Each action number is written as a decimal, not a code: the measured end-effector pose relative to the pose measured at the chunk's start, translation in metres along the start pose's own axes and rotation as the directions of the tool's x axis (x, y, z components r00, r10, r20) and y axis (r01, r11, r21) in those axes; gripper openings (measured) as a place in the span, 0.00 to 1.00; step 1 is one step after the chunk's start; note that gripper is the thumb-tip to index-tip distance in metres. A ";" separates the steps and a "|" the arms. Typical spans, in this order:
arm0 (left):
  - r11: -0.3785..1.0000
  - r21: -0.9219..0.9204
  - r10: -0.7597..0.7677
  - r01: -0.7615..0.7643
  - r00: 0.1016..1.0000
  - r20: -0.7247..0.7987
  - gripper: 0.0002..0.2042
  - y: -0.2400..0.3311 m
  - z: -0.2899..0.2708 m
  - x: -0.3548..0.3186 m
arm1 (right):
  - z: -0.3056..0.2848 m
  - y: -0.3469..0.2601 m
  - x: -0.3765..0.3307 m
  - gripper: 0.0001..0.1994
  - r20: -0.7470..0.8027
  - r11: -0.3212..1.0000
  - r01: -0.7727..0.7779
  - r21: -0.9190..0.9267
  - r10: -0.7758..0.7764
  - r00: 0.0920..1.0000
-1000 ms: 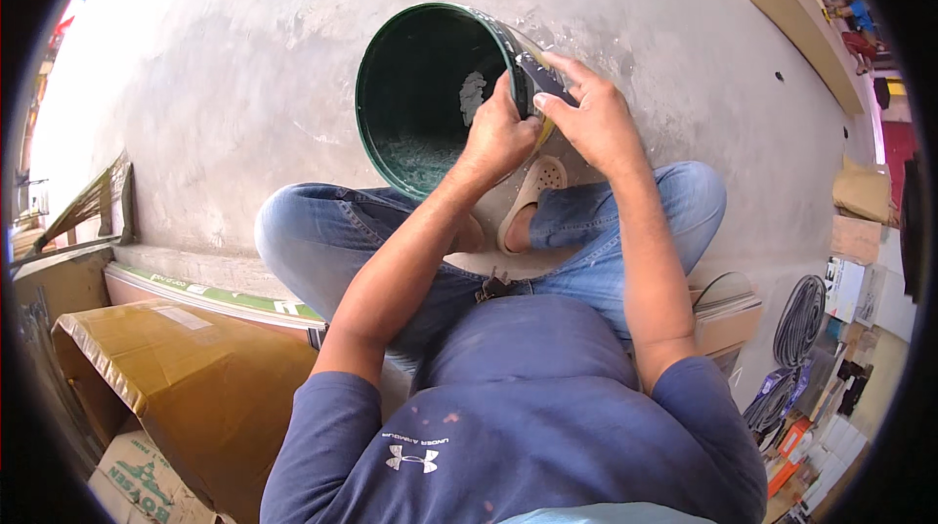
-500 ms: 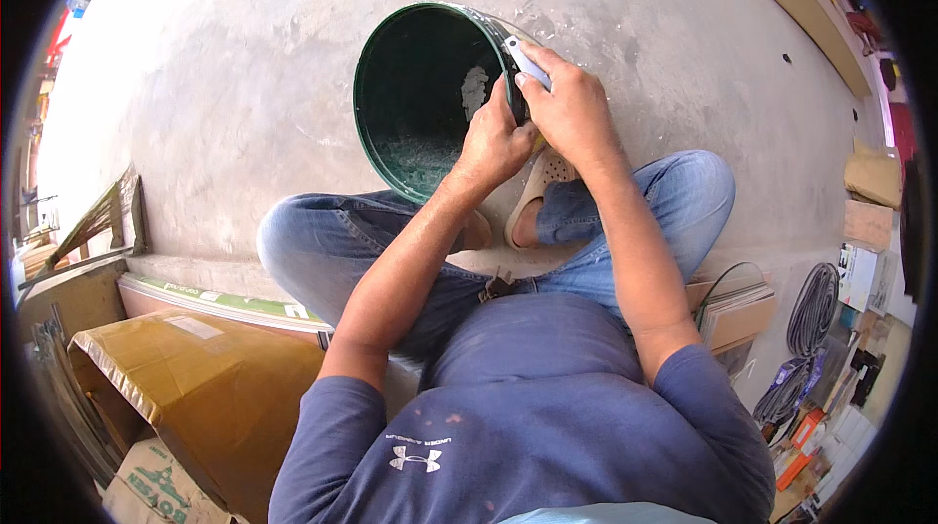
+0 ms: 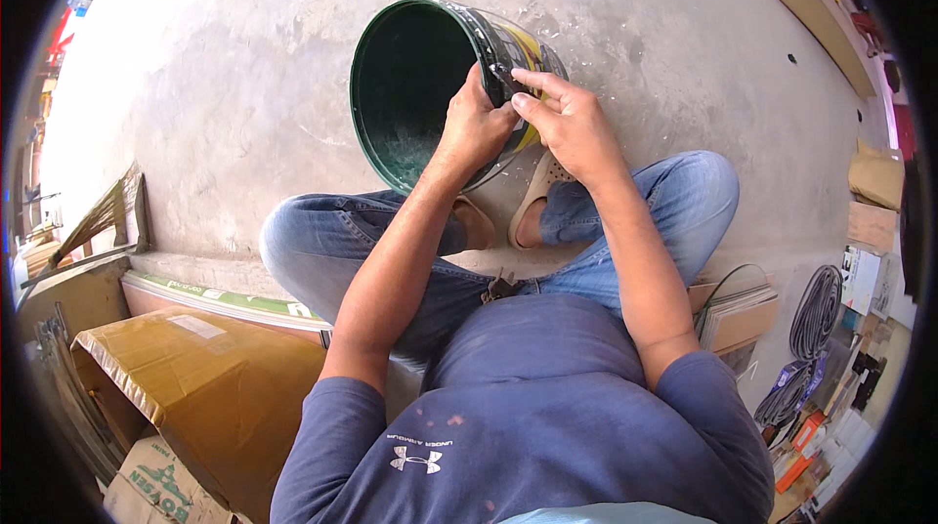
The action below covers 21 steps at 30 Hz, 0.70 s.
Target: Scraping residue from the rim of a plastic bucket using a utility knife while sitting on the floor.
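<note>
A green bucket (image 3: 410,84) is lying tilted on the concrete floor (image 3: 244,84), just beyond the seated person's feet, its open mouth facing them. The left hand (image 3: 476,125) is clenching around the bucket's near rim. Just right of it, the right hand (image 3: 570,124) is pinching a small dark part (image 3: 500,75) at that rim. Cardboard boxes (image 3: 186,377) are sitting well left of the bucket.

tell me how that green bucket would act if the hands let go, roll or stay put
The green bucket lies tilted on its round side, so it would likely roll on the smooth concrete floor. It looks nearly empty, so probably light. Both hands, left hand and right hand, steady it.
</note>
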<state>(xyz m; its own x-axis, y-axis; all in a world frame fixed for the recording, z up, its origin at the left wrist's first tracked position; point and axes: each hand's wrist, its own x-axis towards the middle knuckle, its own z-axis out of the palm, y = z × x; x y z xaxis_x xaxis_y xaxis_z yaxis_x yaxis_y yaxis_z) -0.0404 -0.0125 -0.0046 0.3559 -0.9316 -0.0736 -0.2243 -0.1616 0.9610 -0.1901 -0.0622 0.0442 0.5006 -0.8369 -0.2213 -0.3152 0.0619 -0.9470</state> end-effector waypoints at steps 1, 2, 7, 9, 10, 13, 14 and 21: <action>1.000 0.025 -0.006 0.006 1.000 0.006 0.20 0.002 0.001 -0.001 | 0.000 0.002 0.003 0.22 -0.008 0.998 0.020 -0.064 -0.021 1.000; 0.999 0.050 -0.013 0.012 1.000 0.013 0.20 0.004 0.002 -0.002 | -0.001 0.002 0.006 0.22 -0.010 0.998 0.018 -0.064 -0.019 1.000; 0.998 0.057 0.041 -0.039 0.999 -0.030 0.21 0.002 0.002 -0.004 | 0.001 -0.011 0.010 0.22 -0.005 0.989 0.005 -0.149 -0.006 1.000; 0.994 0.075 0.085 -0.081 0.995 -0.046 0.22 -0.003 0.001 -0.003 | 0.006 0.002 0.004 0.22 -0.025 0.992 0.053 -0.111 -0.056 0.998; 0.995 0.065 0.080 -0.078 0.996 -0.036 0.22 -0.004 0.003 -0.004 | 0.008 0.003 0.000 0.22 -0.046 0.993 0.096 -0.075 -0.099 0.994; 0.992 0.098 0.077 -0.076 0.997 -0.003 0.23 -0.006 0.009 -0.009 | 0.001 -0.009 0.014 0.22 -0.060 0.994 0.077 -0.083 -0.082 0.995; 0.987 0.140 0.081 -0.084 0.996 0.023 0.23 -0.007 0.013 -0.010 | 0.002 -0.008 0.023 0.22 -0.093 0.993 0.084 -0.086 -0.092 0.991; 0.994 0.107 0.025 -0.029 0.999 0.038 0.21 0.008 0.009 -0.012 | -0.005 0.005 -0.004 0.21 -0.063 0.991 0.089 -0.097 -0.095 0.993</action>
<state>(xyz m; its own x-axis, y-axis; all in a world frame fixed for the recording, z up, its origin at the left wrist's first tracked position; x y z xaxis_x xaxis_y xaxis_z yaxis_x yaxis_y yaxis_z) -0.0549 -0.0057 0.0014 0.3155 -0.9471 -0.0597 -0.3304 -0.1686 0.9286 -0.1979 -0.0611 0.0414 0.4764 -0.8717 -0.1148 -0.3463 -0.0660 -0.9358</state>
